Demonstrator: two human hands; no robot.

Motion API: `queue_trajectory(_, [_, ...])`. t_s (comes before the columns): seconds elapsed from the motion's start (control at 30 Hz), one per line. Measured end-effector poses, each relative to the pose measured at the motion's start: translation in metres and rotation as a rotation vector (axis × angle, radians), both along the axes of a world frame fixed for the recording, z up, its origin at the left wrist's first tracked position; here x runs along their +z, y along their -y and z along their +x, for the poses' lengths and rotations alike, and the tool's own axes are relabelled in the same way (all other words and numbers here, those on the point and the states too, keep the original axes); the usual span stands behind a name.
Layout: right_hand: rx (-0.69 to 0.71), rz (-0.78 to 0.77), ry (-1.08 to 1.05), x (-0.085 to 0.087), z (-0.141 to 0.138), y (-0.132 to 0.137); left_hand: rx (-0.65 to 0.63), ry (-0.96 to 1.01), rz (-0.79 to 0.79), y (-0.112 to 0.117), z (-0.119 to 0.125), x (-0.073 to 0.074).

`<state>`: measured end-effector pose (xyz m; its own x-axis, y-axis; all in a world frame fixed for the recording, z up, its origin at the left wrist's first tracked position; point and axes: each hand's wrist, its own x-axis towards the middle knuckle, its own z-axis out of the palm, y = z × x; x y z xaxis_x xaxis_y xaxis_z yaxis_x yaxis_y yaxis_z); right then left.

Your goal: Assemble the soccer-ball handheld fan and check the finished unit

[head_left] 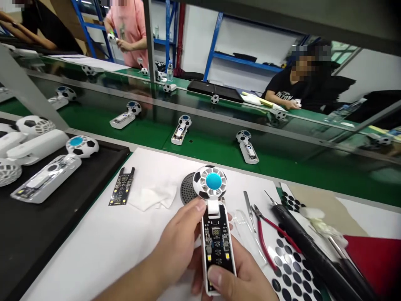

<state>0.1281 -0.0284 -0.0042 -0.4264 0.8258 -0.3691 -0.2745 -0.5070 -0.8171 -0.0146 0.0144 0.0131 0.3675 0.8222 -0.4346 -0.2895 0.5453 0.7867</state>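
Fan (216, 238) held upright between both hands, its ball-patterned head with the blue cap pointing away and its open back showing a black circuit board. The left hand (178, 246) comes in from the lower left, forearm low over the white mat (94, 255), its fingers curled behind the handle and its thumb (200, 205) pressed on the upper edge near the neck. The right hand (242, 280) rises from below, closed around the lower handle, with its thumb (215, 276) across the bottom of the board. Both grips are firmly closed on the fan.

Just beyond lie a round black mesh grille (188, 188) and a white cloth (153, 196); a loose circuit board (121, 186) sits farther left. Tweezers (249, 215), red-handled pliers (263, 234) and a soldering iron (313, 255) lie right of the right hand, beside a sheet of black dot stickers (288, 267).
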Motion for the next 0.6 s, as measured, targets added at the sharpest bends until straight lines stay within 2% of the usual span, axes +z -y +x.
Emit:
queue_trajectory(0.13, [-0.017, -0.046, -0.097, 0.007, 0.001, 0.004, -0.127, -0.238, 0.115, -0.002, -0.012, 0.019])
queue_trajectory(0.3, [-0.018, -0.078, -0.044, 0.016, 0.002, 0.012, -0.171, -0.262, 0.187, 0.000, -0.019, 0.035])
queue_trajectory(0.4, [0.003, -0.055, -0.075, 0.016, 0.002, 0.013, -0.203, -0.267, 0.246, 0.000, -0.024, 0.037])
queue_trajectory(0.5, [0.001, -0.059, -0.099, 0.013, 0.002, 0.015, -0.241, -0.251, 0.358, 0.001, -0.026, 0.033])
queue_trajectory(0.6, [-0.016, -0.092, -0.107, 0.009, 0.000, 0.018, -0.306, -0.315, 0.434, 0.003, -0.026, 0.028])
